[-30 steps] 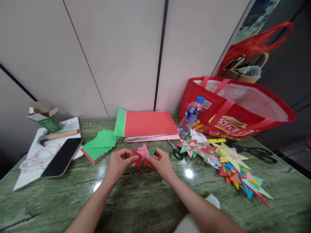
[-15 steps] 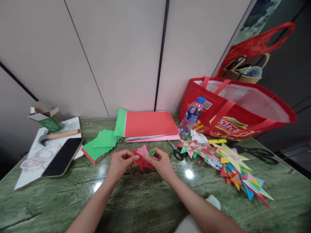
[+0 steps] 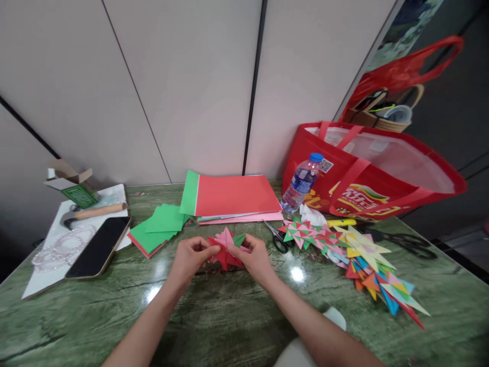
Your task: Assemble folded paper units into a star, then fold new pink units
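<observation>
Two hands (image 3: 187,259) (image 3: 256,257), fingers (image 3: 209,251) pinching a paper star (image 3: 224,241) (same grip), red point (image 3: 225,260) nearer centre than before

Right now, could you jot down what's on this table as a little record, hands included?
Left hand: pinching the red side of a pointed folded-paper piece
Right hand: pinching the same folded-paper piece, near its green point
Piece colours: red, pink, green
To the left: green paper squares, phone, hammer
Behind: stacked coloured sheets
To the right: scissors, folded-paper cluster, blue-capped bottle, red bag
Surface: green marbled tabletop
</observation>
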Motion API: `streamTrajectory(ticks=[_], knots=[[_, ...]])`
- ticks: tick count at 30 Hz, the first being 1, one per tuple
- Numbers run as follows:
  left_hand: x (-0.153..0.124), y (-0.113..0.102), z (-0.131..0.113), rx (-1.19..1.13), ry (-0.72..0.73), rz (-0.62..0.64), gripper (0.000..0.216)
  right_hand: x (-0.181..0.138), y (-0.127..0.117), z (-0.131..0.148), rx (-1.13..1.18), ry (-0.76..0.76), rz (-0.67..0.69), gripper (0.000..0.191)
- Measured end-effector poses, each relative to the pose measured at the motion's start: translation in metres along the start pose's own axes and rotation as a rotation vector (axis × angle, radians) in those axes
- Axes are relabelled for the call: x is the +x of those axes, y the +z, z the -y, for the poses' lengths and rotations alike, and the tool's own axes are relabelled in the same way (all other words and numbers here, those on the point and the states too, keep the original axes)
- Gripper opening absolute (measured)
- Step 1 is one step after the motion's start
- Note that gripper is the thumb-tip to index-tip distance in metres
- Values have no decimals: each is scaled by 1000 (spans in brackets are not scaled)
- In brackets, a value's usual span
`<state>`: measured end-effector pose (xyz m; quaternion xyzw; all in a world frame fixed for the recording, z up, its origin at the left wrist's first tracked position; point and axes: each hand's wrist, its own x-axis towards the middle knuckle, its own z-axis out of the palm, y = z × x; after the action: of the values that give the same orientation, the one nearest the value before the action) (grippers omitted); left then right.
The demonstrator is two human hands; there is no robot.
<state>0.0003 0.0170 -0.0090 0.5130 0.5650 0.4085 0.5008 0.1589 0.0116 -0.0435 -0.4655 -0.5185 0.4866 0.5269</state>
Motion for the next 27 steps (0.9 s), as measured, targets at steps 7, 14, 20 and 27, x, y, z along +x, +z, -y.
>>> streamTrajectory(ticks=[7, 14, 20, 27], knots=[[-1, 0, -2, -30, -14, 28, 27, -1, 1, 0, 14, 10, -7, 21], [-1, 0, -2, -28, -17, 13, 26, 0, 1, -2, 29, 2, -3, 19], [-1, 1, -1, -54, -45, -5, 25, 1, 0, 1, 15, 9, 11, 17], [0, 4, 3, -65, -36, -64, 24, 2, 0, 0, 40, 19, 15, 20]])
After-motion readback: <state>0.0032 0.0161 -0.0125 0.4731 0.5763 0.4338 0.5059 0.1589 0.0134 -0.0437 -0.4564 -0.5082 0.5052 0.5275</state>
